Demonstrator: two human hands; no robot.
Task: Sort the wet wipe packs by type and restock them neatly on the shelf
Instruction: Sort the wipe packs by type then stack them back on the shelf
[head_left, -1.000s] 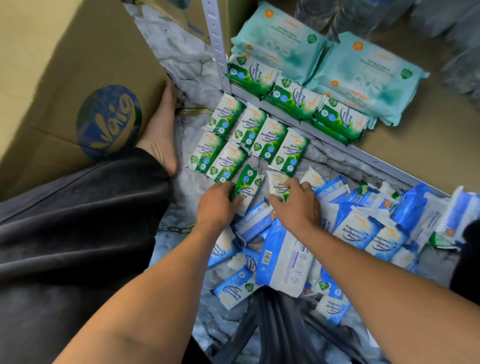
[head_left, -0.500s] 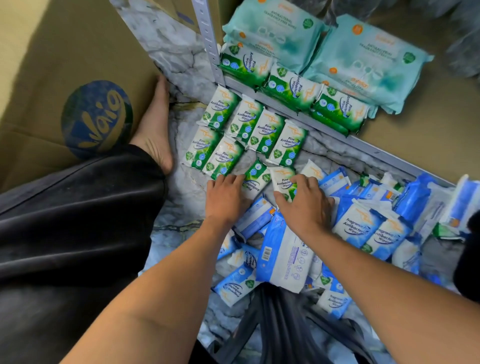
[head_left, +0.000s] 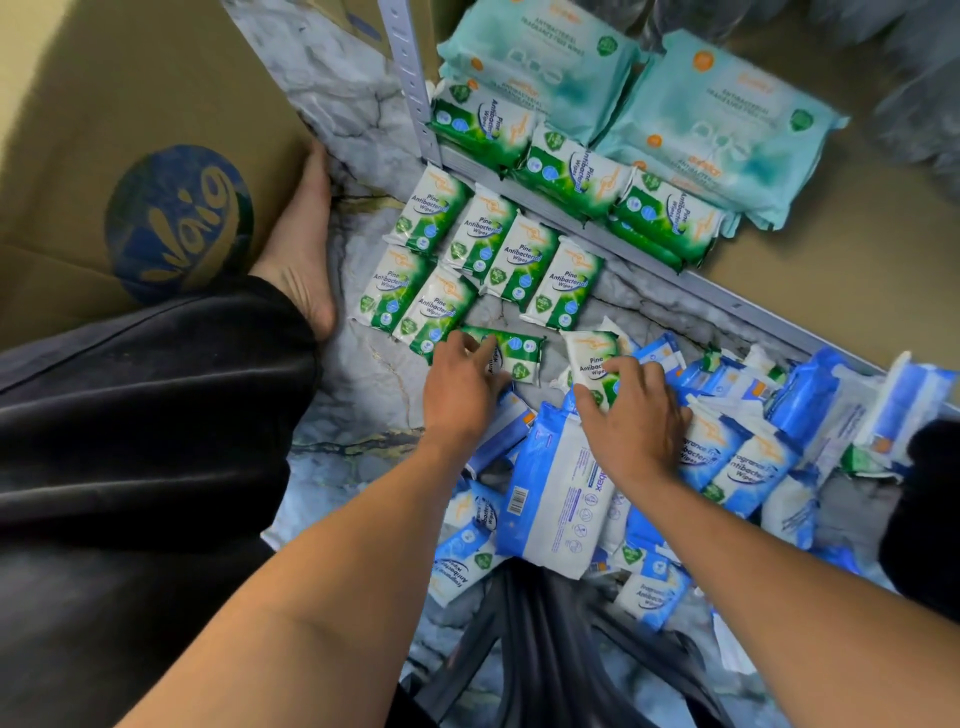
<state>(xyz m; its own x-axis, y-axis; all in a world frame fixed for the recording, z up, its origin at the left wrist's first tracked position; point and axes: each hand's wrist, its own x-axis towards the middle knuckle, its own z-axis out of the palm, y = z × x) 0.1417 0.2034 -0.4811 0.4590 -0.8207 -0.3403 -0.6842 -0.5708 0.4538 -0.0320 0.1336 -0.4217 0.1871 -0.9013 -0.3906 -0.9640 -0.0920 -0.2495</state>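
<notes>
Green and lying crosswise, one pine pack (head_left: 519, 353) is gripped by my left hand (head_left: 462, 387), its long axis across the sorted rows (head_left: 483, 260) just beyond on the floor. My right hand (head_left: 636, 421) pinches an upright pack (head_left: 589, 361) beside the blue pile (head_left: 753, 457). I judge the left nearer the rows.

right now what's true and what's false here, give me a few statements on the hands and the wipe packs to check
1. The left hand holds a sideways pine pack. True.
2. The right hand is empty. False: it grips a second pine pack.
3. The blue packs are stacked on the shelf. False: they lie in a loose pile on the floor.
4. Large teal packs lie on the shelf behind green packs. True.
</notes>
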